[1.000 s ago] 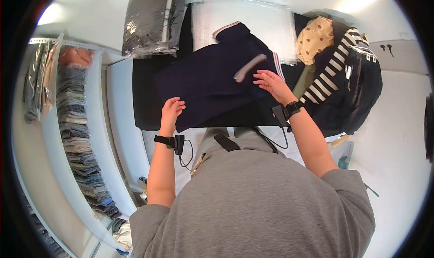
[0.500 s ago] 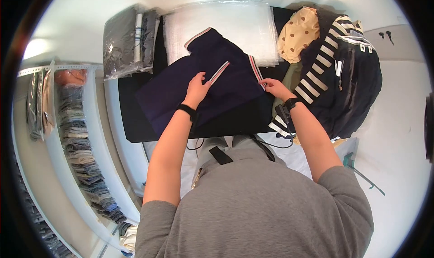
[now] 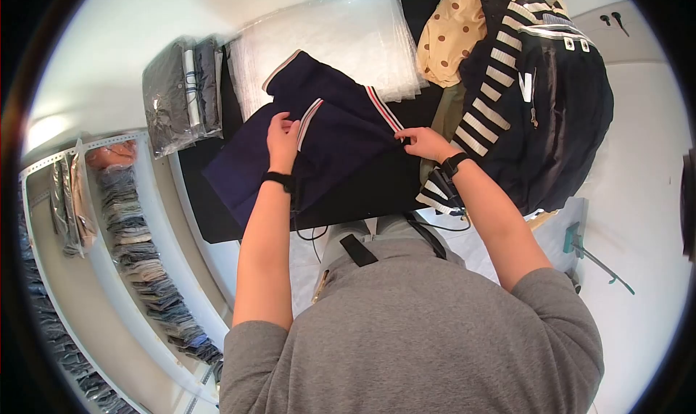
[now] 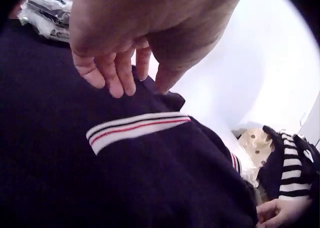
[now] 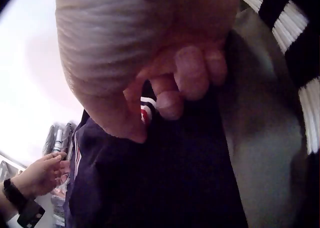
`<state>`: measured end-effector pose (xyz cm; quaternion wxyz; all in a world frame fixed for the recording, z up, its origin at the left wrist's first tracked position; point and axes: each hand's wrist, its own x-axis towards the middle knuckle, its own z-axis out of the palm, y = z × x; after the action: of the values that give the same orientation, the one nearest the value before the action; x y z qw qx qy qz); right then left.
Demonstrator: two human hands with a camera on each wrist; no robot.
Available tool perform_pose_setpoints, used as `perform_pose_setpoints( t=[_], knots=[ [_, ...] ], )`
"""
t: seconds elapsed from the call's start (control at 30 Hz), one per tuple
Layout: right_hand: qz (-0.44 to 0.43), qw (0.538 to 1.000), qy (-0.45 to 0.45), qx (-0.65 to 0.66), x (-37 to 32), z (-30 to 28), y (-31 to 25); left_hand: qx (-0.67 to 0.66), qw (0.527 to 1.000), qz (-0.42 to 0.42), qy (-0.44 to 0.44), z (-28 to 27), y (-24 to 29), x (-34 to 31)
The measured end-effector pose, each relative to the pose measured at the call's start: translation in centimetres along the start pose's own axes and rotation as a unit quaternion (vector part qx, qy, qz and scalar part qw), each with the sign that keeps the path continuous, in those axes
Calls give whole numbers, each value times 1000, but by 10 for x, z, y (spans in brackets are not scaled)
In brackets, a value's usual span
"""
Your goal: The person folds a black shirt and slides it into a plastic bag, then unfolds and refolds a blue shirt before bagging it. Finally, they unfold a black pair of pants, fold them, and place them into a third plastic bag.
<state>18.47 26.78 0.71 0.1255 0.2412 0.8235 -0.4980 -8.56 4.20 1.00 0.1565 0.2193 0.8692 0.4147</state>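
Note:
A navy shirt (image 3: 341,127) with red, white and black striped bands lies spread over the table. My right hand (image 3: 429,144) pinches the near end of the right striped band (image 3: 382,108) between thumb and fingers; in the right wrist view a bit of that band (image 5: 145,113) shows beside the thumb. Beside the middle striped band (image 3: 309,124), my left hand (image 3: 283,144) is held over the cloth. Seen from the left wrist, its fingers (image 4: 116,83) hang loosely bent above the shirt, holding nothing, with the striped band (image 4: 137,129) just below them.
Clear plastic bags (image 3: 326,40) lie flat behind the shirt. A bagged grey garment (image 3: 168,98) sits at the back left. Dark, striped and dotted clothes (image 3: 558,117) pile up on the right. Shelves of folded clothes (image 3: 138,233) stand left of the black table (image 3: 348,204).
The right hand has come down onto the striped edge and now pinches it. My left hand has moved from the shirt's near left edge up to the middle band. The view has turned.

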Motion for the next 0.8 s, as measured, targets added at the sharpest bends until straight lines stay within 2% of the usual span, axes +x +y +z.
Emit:
perform_pose_setpoints(
  t=[0.1, 0.23, 0.27, 0.33, 0.37, 0.47, 0.5, 0.57, 0.6, 0.67, 0.7, 0.77, 0.8],
  knots=[
    [-9, 999, 37, -33, -4, 4, -7, 26, 999, -19, 5, -35, -25, -17],
    [10, 995, 74, -59, -1, 19, -6, 176, 984, 6, -11, -100, -95, -63],
    [3, 993, 96, -63, 0, 21, -5, 179, 984, 2, -9, -113, -101, -78],
    [-17, 991, 123, -47, 4, 26, 0, 298, 949, -93, -52, -135, -110, -103],
    [-20, 992, 119, -46, 7, 26, 7, 299, 948, -96, -50, -140, -114, -113],
    [4, 994, 83, 72, 11, 19, 6, 285, 948, -119, -80, -139, -117, -136],
    [4, 995, 79, 68, 14, 18, 10, 281, 948, -124, -79, -139, -120, -140],
    [75, 992, 32, 96, 23, 16, 16, 256, 962, -87, -37, -139, -125, -144],
    [63, 993, 39, 89, 24, 16, 13, 254, 962, -89, -33, -140, -131, -147],
    [53, 994, 55, 80, 22, 18, 10, 275, 957, -70, 53, -142, -143, -149],
    [47, 993, 73, 74, 21, 18, 9, 275, 957, -70, 56, -145, -144, -148],
    [57, 994, 61, 70, 21, 16, 7, 316, 936, -148, 44, -152, -148, -146],
    [68, 992, 57, 86, 22, 17, 9, 316, 936, -149, 44, -157, -151, -145]
  ],
)
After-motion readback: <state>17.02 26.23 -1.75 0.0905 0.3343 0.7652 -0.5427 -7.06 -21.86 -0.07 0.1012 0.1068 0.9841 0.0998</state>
